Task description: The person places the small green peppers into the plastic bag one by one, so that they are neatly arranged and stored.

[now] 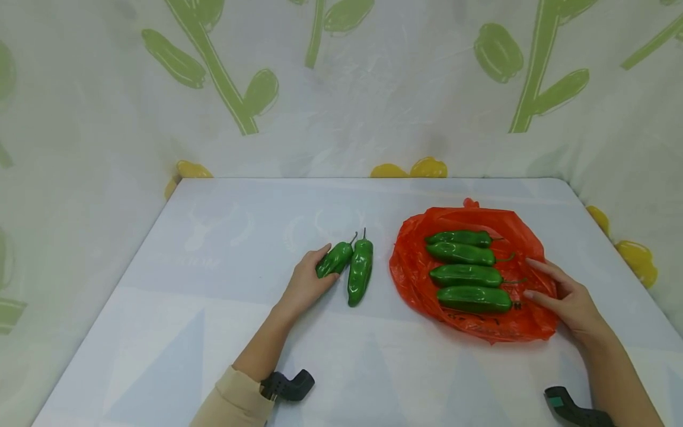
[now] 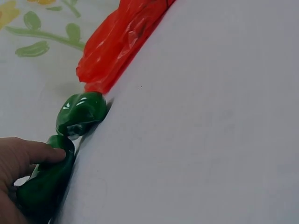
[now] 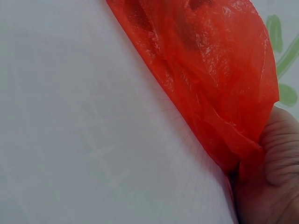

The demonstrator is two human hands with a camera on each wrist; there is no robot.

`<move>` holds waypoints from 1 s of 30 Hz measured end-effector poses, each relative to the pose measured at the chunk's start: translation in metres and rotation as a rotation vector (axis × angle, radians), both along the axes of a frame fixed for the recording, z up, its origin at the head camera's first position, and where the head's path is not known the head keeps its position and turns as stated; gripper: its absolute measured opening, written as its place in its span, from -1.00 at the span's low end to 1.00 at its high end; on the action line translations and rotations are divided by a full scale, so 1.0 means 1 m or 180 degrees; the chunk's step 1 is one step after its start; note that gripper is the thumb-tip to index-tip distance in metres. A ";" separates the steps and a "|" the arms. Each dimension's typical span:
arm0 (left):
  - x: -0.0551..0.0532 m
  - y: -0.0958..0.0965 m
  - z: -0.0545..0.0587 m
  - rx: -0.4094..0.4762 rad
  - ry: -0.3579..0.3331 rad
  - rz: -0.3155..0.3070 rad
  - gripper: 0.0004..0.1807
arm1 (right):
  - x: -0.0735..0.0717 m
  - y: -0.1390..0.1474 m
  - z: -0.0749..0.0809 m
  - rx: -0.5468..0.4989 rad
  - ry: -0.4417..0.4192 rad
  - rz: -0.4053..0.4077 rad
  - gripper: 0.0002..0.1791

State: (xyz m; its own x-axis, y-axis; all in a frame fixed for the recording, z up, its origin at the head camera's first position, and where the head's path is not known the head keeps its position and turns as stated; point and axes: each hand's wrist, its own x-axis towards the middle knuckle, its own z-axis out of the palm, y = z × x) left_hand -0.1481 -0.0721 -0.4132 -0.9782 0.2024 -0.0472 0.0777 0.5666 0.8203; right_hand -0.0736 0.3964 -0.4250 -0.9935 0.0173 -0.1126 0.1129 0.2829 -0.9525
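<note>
My left hand [image 1: 309, 279] grips a green pepper [image 1: 336, 259] between thumb and fingers, low over the table. Right beside that pepper, a second green pepper [image 1: 360, 270] lies with its stem pointing away; in the left wrist view this second pepper [image 2: 81, 114] sits just beyond the held one [image 2: 49, 186]. Over on the right, an opened red plastic bag [image 1: 416, 290] is spread flat, with several green peppers [image 1: 469, 275] lying in a column on it. My right hand [image 1: 573, 299] holds the bag's right edge, thumb and forefinger reaching over the rim. Red film [image 3: 224, 93] hides those fingertips in the right wrist view.
The white table [image 1: 187, 332] carries pale blue triangle prints. Its far edge meets a light curtain [image 1: 405, 107] with green and yellow plant patterns, which also hangs at both sides. Dark wrist devices [image 1: 290, 385] show near both forearms.
</note>
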 end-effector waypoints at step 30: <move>-0.001 0.000 0.007 0.0172 0.0369 0.0114 -0.34 | -0.001 0.000 0.002 -0.0089 -0.0155 -0.0059 -0.32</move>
State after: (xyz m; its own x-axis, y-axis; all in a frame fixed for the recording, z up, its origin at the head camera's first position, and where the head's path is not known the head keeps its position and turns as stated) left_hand -0.1493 -0.0720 -0.4064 -0.9831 0.1664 0.0767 0.1543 0.5261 0.8363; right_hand -0.0750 0.3969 -0.4231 -0.9863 0.0319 -0.1616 0.1643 0.2538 -0.9532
